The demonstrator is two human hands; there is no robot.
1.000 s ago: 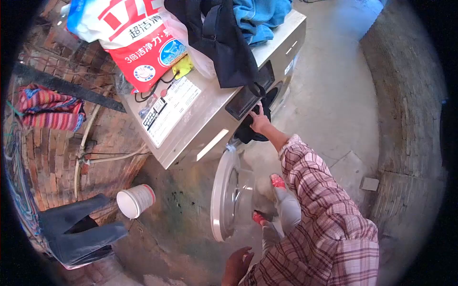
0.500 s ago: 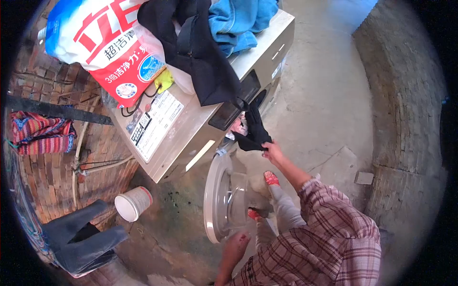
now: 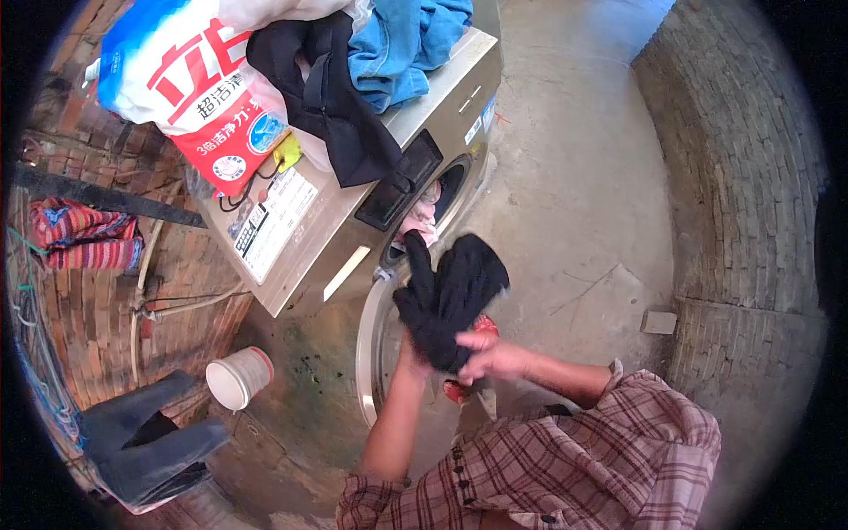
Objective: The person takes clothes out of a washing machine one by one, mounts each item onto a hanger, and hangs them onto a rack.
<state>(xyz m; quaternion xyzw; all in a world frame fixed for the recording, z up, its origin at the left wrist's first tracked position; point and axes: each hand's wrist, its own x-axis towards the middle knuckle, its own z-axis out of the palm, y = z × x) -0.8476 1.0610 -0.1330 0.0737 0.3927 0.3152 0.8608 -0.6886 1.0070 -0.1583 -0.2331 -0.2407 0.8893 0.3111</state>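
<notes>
A dark black garment (image 3: 455, 287) hangs bunched between my two hands, in front of the washing machine's round door opening. My right hand (image 3: 495, 356) is closed on its lower end, slightly blurred. My left hand (image 3: 413, 356) grips the same cloth from the left, its fingers mostly hidden behind the folds. Pinkish laundry (image 3: 422, 216) shows inside the opening of the washing machine (image 3: 344, 238). The machine's round door (image 3: 367, 353) stands swung out, just left of my left forearm.
On the machine's top lie a detergent bag (image 3: 208, 97), black clothing (image 3: 340, 115) and blue denim (image 3: 397, 53). A white bucket (image 3: 234, 380) stands on the floor at left. Dark trousers (image 3: 155, 442) and a striped red cloth (image 3: 84, 234) hang near the brick wall.
The black garment has come away from the door opening and moved toward me, bunching up. My left hand has risen to join my right on it. The view has shifted slightly.
</notes>
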